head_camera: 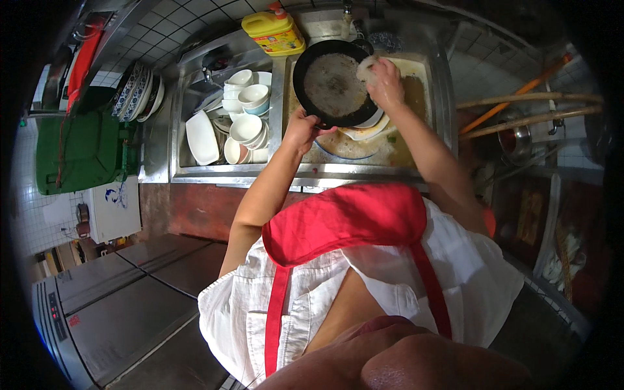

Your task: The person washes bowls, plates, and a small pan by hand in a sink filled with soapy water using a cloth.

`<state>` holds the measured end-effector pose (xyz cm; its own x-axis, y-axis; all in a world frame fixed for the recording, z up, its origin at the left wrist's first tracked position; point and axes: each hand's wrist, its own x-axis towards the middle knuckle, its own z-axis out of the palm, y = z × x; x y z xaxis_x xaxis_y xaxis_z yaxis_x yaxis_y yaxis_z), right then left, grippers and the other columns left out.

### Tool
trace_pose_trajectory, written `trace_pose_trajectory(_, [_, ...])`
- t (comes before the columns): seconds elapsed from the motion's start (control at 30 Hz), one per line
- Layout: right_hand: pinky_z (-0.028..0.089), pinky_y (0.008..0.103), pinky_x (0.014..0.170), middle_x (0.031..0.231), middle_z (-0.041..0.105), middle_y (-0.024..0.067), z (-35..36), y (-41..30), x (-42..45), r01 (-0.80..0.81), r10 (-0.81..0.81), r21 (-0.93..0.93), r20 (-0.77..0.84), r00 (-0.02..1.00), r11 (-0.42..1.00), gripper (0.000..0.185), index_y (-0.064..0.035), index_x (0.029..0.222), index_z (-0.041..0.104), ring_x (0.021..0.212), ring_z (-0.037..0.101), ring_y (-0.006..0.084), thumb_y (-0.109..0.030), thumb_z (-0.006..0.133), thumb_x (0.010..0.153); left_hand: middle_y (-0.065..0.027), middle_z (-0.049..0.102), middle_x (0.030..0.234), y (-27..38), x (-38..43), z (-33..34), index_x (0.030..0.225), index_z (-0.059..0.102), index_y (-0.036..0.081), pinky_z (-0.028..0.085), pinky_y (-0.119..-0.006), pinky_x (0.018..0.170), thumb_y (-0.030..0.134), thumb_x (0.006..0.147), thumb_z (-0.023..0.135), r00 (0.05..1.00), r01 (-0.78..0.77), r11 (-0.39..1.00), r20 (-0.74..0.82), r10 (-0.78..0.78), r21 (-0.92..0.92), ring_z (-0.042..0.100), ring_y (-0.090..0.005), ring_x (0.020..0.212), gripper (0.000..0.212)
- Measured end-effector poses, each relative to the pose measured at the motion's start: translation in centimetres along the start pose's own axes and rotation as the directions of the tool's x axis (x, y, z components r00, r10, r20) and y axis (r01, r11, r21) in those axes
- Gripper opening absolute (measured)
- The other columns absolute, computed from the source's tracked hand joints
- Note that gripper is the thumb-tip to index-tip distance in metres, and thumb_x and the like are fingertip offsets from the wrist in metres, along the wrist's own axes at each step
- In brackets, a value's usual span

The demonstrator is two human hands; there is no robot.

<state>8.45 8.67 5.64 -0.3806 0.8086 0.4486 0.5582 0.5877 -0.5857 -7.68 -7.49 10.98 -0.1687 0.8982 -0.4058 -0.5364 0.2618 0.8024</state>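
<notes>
A round black pan (pixel 334 83) is held tilted over the right sink basin (pixel 420 102), which contains murky water. My left hand (pixel 303 127) grips the pan's near rim at its lower left. My right hand (pixel 386 84) has a pale scrubbing pad or cloth (pixel 366 69) in its fingers, at the pan's right edge. Under the pan lie a white dish with yellowish residue (pixel 368 130) and a larger round plate (pixel 348 150), partly in the water. The pan hides part of both.
The left basin (pixel 183 163) holds stacked white bowls (pixel 246 129) and an oblong white plate (pixel 202 138). A yellow detergent jug (pixel 274 33) stands behind the basins. Patterned bowls (pixel 139 92) lean at the far left beside a green bin (pixel 80 141). Taps (pixel 347 22) rise at the back.
</notes>
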Motion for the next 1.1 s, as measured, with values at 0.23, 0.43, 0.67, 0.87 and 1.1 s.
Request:
trace_pose_trajectory(0.23, [0.040, 0.0327, 0.079, 0.106, 0.047, 0.0116, 1.0, 1.3, -1.7, -0.519, 0.654, 0.786, 0.201, 0.730, 0.338, 0.047, -0.0018, 0.106, 0.042, 0.095, 0.048, 0.0234, -0.016, 0.065, 0.068, -0.0163, 0.046, 0.098, -1.3, 0.5, 0.1, 0.107, 0.036, 0.002, 0.049, -0.046, 0.072, -0.014, 0.070, 0.029, 0.998, -0.059, 0.995, 0.003, 0.059, -0.083, 0.050, -0.0256, 0.076, 0.041])
trace_pose_trajectory(0.43, [0.038, 0.0384, 0.084, 0.106, 0.051, 0.0055, 0.0, 1.9, -2.8, -0.372, 0.347, 0.716, 0.642, 0.684, -0.591, 0.043, -0.0079, 0.110, 0.045, 0.098, 0.048, 0.0225, -0.019, 0.062, 0.072, -0.0155, 0.047, 0.099, -2.5, 1.6, 1.9, 0.111, 0.035, 0.006, 0.046, -0.047, 0.075, -0.012, 0.072, 0.032, 0.997, -0.066, 0.970, 0.011, 0.070, -0.233, 0.051, -0.0288, 0.083, 0.043])
trace_pose_trajectory(0.67, [0.033, 0.0357, 0.089, 0.115, 0.045, 0.0021, 1.3, -3.6, -5.9, -0.350, 0.484, 0.766, 0.621, 0.616, -0.538, 0.044, -0.0122, 0.112, 0.047, 0.106, 0.041, 0.0197, -0.028, 0.059, 0.072, -0.0093, 0.048, 0.095, -4.7, 4.0, 1.0, 0.101, 0.038, 0.012, 0.044, -0.031, 0.058, 0.000, 0.079, 0.042, 0.998, -0.004, 0.997, -0.057, 0.000, -0.073, 0.051, -0.0211, 0.073, 0.025])
trace_pose_trajectory(0.87, [0.042, 0.0363, 0.073, 0.091, 0.055, 0.0094, 2.0, -1.7, -5.2, -0.399, 0.634, 0.799, 0.600, 0.487, -0.450, 0.034, -0.0024, 0.096, 0.052, 0.088, 0.051, 0.0226, -0.013, 0.064, 0.066, -0.0016, 0.053, 0.083, -5.2, 4.5, 2.7, 0.097, 0.046, 0.009, 0.043, -0.023, 0.056, 0.013, 0.079, 0.052, 1.000, 0.006, 0.997, 0.007, -0.006, 0.075, 0.050, -0.0115, 0.071, 0.019])
trace_pose_trajectory(1.1, [0.041, 0.0326, 0.071, 0.105, 0.048, 0.0093, 0.4, 3.4, -3.5, -0.486, 0.831, 0.854, 0.128, 0.541, 0.185, 0.054, -0.0048, 0.111, 0.040, 0.090, 0.049, 0.0212, 0.001, 0.061, 0.062, -0.0045, 0.054, 0.061, 0.3, 5.1, 1.3, 0.080, 0.051, 0.002, 0.046, -0.024, 0.044, 0.040, 0.079, 0.049, 0.959, 0.254, 0.836, -0.015, -0.282, 0.487, 0.051, -0.0130, 0.047, 0.038])
